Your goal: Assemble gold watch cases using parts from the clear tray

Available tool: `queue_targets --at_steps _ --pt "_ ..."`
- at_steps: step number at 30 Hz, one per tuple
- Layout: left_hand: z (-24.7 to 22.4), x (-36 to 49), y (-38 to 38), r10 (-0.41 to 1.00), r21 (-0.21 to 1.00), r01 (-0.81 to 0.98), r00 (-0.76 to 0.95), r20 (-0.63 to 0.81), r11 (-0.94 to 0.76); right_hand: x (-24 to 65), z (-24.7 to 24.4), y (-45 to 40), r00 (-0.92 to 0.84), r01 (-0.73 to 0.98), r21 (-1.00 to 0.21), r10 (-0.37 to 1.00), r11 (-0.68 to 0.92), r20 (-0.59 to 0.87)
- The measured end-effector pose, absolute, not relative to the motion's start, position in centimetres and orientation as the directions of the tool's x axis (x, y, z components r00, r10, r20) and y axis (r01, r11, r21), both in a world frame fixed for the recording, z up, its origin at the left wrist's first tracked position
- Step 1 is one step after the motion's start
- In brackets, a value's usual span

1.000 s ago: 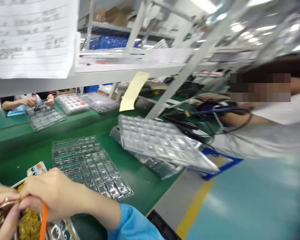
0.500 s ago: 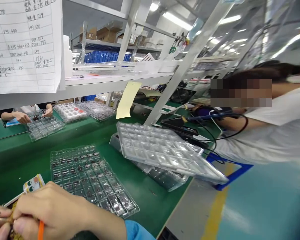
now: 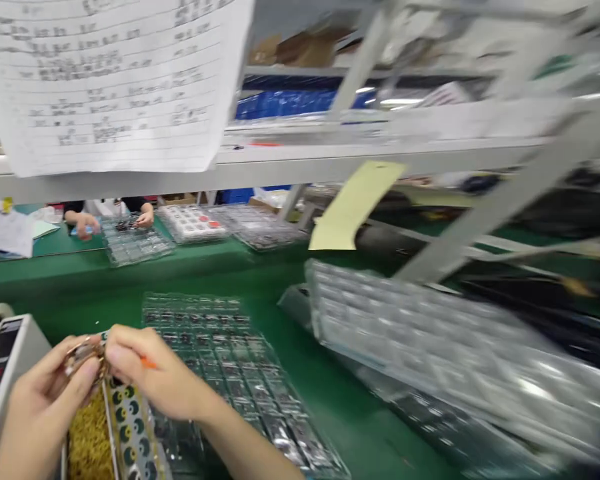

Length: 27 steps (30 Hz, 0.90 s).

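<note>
My left hand (image 3: 45, 393) and my right hand (image 3: 155, 377) meet at the lower left, both pinching a small coppery metal part (image 3: 83, 350). An orange tool (image 3: 147, 363) sticks out between my right hand's fingers. Below the hands lies a box of gold-coloured small parts (image 3: 87, 440) with a strip of round green-and-white pieces (image 3: 133, 427) beside it. A clear blister tray of small dark components (image 3: 240, 373) lies on the green bench (image 3: 340, 407) just right of my hands.
A stack of clear empty trays (image 3: 430, 340) leans at the right. A grey device (image 3: 5, 360) stands at the left edge. Handwritten paper (image 3: 115, 80) hangs from the shelf rail. Across the bench another person's hands (image 3: 110, 220) work over a tray.
The view has swung left and blurred; the person at the right is out of sight. My hands now sit higher in view, still together on the small part.
</note>
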<state>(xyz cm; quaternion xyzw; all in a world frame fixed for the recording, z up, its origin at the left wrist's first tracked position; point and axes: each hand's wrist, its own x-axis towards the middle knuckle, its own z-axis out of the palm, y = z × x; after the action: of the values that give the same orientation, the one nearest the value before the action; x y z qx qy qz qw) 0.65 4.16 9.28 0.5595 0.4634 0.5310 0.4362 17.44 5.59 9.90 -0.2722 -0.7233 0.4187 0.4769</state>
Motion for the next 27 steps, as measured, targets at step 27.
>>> queue_targets --at_steps 27 --pt "6.6 1.5 1.5 0.409 0.112 0.810 0.167 0.897 -0.576 14.8 9.5 2.5 -0.366 -0.269 -0.942 0.884 0.199 0.291"
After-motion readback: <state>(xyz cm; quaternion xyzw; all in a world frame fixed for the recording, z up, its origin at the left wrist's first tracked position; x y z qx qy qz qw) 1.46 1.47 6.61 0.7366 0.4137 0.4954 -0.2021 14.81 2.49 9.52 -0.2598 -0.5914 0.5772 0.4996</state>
